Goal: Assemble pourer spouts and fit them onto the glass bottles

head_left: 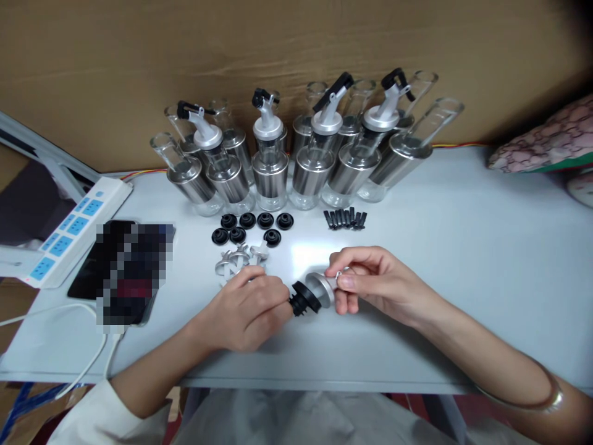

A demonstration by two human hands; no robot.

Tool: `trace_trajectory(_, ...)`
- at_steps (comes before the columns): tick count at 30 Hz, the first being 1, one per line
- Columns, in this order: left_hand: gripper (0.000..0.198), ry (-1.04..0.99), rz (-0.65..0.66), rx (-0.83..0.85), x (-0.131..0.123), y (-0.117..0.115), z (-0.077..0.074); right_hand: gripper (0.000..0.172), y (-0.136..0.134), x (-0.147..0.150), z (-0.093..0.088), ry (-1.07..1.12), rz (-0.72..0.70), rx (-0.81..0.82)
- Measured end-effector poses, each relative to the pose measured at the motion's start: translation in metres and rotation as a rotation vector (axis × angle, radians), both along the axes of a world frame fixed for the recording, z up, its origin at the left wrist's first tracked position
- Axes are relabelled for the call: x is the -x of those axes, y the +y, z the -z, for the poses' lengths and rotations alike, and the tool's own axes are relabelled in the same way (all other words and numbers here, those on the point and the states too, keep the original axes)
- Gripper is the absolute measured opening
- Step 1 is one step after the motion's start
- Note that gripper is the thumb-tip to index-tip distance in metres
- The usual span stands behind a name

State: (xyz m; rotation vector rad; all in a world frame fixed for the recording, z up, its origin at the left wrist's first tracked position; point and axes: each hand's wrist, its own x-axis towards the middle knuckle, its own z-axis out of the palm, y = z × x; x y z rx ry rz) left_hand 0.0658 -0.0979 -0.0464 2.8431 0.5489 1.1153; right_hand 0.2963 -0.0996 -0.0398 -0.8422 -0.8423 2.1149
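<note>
My left hand (pixel 252 309) is closed around the ribbed end of a black rubber stopper (pixel 306 298). In my right hand (pixel 370 278), thumb and fingers pinch the narrow spout end of a silver pourer cap (pixel 322 289). The cap's wide rim faces the stopper's flange, close to it or touching; I cannot tell which. Just beyond my left hand lie several silver pourer caps (pixel 239 254), partly hidden by it. Behind these sit several black stoppers (pixel 247 220). Several small black levers (pixel 345 218) lie in a row to the right.
Glass bottles with steel sleeves (pixel 271 170) line the back by a cardboard wall (pixel 278 43); some carry pourer tops (pixel 328 114). On the left are a power strip (pixel 76 228), dark phones (pixel 104 253) and a white cable (pixel 104 346). A patterned pink cloth (pixel 546 139) lies far right.
</note>
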Motion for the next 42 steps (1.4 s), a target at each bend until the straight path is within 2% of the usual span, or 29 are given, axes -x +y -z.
trace_trajectory(5, 0.025, 0.006, 0.021, 0.01, 0.0024, 0.0016, 0.0042, 0.008, -0.0023, -0.0003, -0.0034, -0.033, -0.04, -0.011)
trace_trajectory(16, 0.011, -0.023, -0.005, 0.144, 0.0036, 0.0036, 0.0016, 0.01, -0.0032, 0.0036, -0.0018, -0.079, 0.119, -0.05)
trace_trajectory(29, 0.006, -0.061, -0.014, 0.135, 0.0063, 0.0009, 0.0058, 0.01, -0.0042, 0.0015, -0.0001, -0.153, 0.099, -0.087)
trace_trajectory(36, 0.007, -0.042, -0.046, 0.105, 0.0061, 0.0007, 0.0054, 0.014, -0.0055, 0.0033, -0.0015, -0.222, 0.156, -0.119)
trace_trajectory(42, 0.008, -0.046, -0.043, 0.113, 0.0066, -0.0003, 0.0037, 0.011, -0.007, 0.0043, -0.0016, -0.231, 0.17, -0.163)
